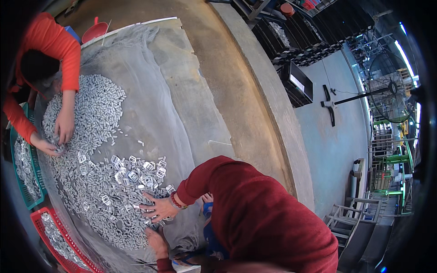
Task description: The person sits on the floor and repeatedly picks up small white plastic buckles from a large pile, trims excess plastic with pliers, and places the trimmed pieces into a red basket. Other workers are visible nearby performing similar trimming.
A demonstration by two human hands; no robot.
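A wide pile of small grey pellets (98, 113) lies on a translucent sheet, with shiny metal buckles (132, 176) scattered over its near part. My right hand (159, 208), with a beaded bracelet at the wrist, rests on the pile's right side. Its fingers are spread over pellets and buckles, and nothing is gripped. Just below it, my left hand (157, 243) touches the pile's near edge with fingers stretched forward, partly hidden. Across the pile, a co-worker's hands (57, 139) hold a small cluster of pieces that I cannot make out.
A green basket (40, 199) and a red basket (73, 239), both holding buckles, stand along the left edge. A red dustpan (94, 31) lies at the far left. A low concrete ledge (273, 118), stacked black crates (296, 82) and a standing fan (391, 86) are to the right.
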